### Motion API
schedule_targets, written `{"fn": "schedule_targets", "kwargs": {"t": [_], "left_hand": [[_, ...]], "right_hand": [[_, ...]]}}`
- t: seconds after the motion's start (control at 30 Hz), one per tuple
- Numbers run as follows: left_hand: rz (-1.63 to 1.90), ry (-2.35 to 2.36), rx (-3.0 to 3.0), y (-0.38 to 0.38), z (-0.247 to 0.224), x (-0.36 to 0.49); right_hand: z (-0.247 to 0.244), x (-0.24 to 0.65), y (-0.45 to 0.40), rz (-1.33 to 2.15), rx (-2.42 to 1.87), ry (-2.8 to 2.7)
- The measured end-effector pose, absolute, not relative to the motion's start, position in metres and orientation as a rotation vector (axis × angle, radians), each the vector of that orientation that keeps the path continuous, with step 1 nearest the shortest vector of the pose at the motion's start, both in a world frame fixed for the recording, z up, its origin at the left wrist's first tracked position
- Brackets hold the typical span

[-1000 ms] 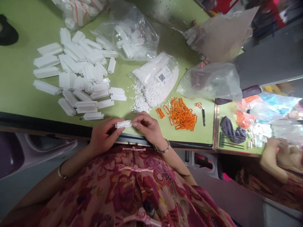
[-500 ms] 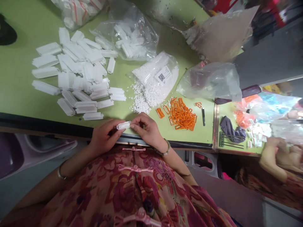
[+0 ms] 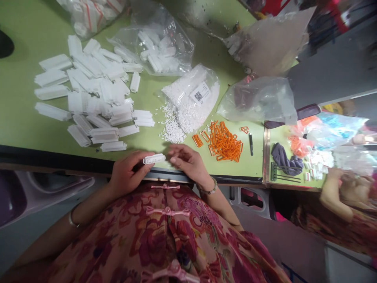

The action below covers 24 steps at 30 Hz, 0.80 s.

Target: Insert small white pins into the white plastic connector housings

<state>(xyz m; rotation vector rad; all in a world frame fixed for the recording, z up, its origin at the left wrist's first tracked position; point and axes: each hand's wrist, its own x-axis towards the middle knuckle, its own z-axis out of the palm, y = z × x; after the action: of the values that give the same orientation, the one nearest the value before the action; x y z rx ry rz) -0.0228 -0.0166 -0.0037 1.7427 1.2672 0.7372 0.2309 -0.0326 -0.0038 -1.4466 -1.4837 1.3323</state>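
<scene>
My left hand (image 3: 131,171) pinches a long white slotted plastic piece (image 3: 154,158) by its left end, just over the table's front edge. A row of small holes or marks shows along its side. My right hand (image 3: 188,163) is just to the right, apart from the piece, with fingers loosely curled and thumb and forefinger separated; nothing shows between them. Beyond it lies a heap of tiny white pegs (image 3: 172,129), spilling from a clear bag (image 3: 193,100) with a printed code label. A pile of similar white plastic pieces (image 3: 97,82) spreads at the left.
Orange plastic frames (image 3: 225,143) are heaped to the right, near a black slim tool (image 3: 251,144). Clear bags (image 3: 259,100) stand behind. On the adjoining table lie a grey cloth (image 3: 285,159) and white parts, beside another person's arm (image 3: 335,196).
My right hand has let go of the white piece's right end and moved slightly right, its fingers opening. The left hand keeps hold. The whole view has shifted slightly.
</scene>
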Motion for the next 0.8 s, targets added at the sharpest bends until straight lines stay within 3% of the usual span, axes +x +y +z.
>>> {"fn": "schedule_targets", "kwargs": {"t": [0.1, 0.17, 0.47, 0.8], "left_hand": [[0.777, 1.354, 1.611, -0.018, -0.006, -0.021], [0.791, 1.359, 1.583, -0.018, -0.008, -0.02], [0.773, 1.34, 1.584, -0.016, -0.003, -0.019], [0.763, 1.307, 1.71, -0.014, -0.004, -0.02]], "right_hand": [[-0.005, 0.253, -0.031, 0.832, -1.719, -1.596], [-0.006, 0.259, -0.03, 0.677, -1.785, -1.708], [-0.007, 0.231, -0.016, 0.626, -1.785, -2.063], [0.013, 0.215, -0.021, 0.966, -1.447, -1.897]]}}
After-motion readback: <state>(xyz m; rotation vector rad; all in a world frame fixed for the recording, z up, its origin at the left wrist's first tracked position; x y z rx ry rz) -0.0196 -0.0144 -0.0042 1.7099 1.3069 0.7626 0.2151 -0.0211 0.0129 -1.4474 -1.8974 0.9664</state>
